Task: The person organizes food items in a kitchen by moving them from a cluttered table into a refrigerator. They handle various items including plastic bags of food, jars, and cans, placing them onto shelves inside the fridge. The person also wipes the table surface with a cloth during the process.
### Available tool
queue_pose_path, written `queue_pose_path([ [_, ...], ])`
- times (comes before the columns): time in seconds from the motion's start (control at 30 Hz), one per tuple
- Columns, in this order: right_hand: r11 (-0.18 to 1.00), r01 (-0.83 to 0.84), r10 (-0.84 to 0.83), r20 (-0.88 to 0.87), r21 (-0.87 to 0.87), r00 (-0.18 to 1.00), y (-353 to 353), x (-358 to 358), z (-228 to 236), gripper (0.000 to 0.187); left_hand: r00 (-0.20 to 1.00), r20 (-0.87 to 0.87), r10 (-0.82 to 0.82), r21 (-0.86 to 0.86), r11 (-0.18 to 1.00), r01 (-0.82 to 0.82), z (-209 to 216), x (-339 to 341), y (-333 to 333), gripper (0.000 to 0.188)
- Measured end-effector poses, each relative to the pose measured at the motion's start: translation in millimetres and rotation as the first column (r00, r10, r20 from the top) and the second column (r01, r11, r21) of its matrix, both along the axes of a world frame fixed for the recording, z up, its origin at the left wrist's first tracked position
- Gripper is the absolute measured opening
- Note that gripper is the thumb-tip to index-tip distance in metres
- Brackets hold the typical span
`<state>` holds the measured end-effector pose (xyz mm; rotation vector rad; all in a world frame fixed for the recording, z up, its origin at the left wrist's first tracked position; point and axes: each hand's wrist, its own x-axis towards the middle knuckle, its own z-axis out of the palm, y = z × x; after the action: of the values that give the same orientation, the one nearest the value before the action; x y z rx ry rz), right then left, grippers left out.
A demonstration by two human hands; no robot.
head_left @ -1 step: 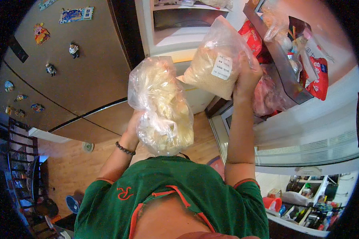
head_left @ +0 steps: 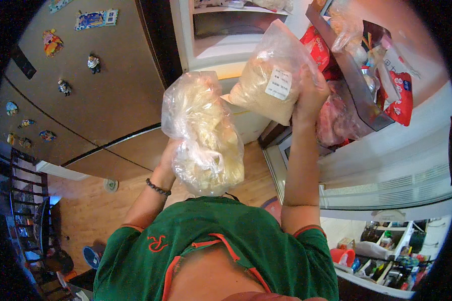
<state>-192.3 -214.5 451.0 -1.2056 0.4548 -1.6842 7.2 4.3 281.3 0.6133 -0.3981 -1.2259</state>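
My right hand [head_left: 314,96] grips the right side of a clear plastic bag [head_left: 256,93] of fine beige grains, possibly breadcrumbs, with a white printed label facing up. Left of it, a larger knotted clear bag [head_left: 213,145] holds pale yellow contents that I cannot make out through the wrinkled, shiny plastic. My left hand [head_left: 171,156] supports this bag from its left side, the fingers mostly hidden behind it. Both bags are held up in front of my chest, and their edges come close together. A dark beaded bracelet circles my left wrist.
An open fridge or freezer compartment [head_left: 226,47] lies ahead. At the right, the opened door's bin [head_left: 364,98] holds several packages, including a red one [head_left: 401,99]. The brown closed door [head_left: 120,75] at the left carries several magnets. A shelf of small items [head_left: 386,256] stands lower right.
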Motion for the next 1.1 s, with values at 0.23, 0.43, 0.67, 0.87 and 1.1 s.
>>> queue_pose_path([
  [0.23,0.988,-0.027,0.027,0.003,-0.152,1.000,-7.5,15.7,2.6,0.015,0.993,0.101,0.061,-0.039,0.998,-0.057,2.3,-5.8,-1.9,0.056],
  [0.43,0.981,-0.047,0.045,-0.014,-0.188,0.999,-10.8,18.7,7.7,0.014,0.998,0.056,0.041,-0.052,0.998,-0.038,5.1,-9.2,-0.7,0.055],
  [0.67,0.980,-0.047,0.039,-0.045,-0.191,0.998,-13.1,17.0,8.3,0.015,0.992,0.067,0.104,-0.023,0.994,-0.103,12.4,-15.5,-1.3,0.055],
  [0.87,0.990,-0.081,0.076,-0.046,-0.117,0.996,-13.4,16.9,6.8,0.017,0.993,0.060,0.104,-0.033,0.994,-0.102,5.6,-9.7,-4.3,0.055],
  [1.1,0.988,-0.055,0.044,-0.076,-0.144,0.996,-11.3,12.3,4.7,0.021,0.983,0.135,0.128,-0.001,0.992,-0.129,-3.0,-3.7,-2.7,0.053],
])
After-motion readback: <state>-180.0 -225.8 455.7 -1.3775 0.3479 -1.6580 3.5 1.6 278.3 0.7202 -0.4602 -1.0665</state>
